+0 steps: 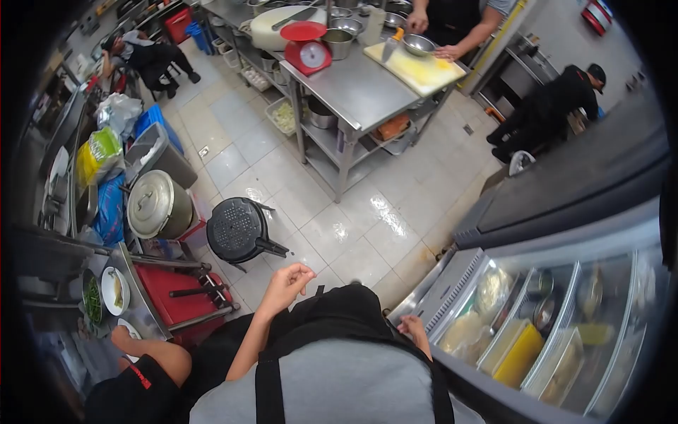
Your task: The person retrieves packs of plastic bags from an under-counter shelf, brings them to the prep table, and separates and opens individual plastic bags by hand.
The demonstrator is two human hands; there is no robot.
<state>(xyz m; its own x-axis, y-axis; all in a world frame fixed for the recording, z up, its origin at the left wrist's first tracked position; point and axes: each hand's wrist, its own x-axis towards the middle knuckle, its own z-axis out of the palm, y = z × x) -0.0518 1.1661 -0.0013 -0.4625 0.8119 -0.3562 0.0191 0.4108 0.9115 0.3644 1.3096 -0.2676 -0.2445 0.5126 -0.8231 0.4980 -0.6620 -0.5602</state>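
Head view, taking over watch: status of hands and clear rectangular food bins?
Left hand raised, seemingly empty. Right hand near loaded clear rectangular food bins, grip unclear. Black perforated plastic stool ahead-left.

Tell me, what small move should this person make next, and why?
Perhaps ease the right hand toward the pale bagged item. The right hand is beside the stocked shelves and closer to that item than the left hand, which is raised with nothing visible in its fingers.
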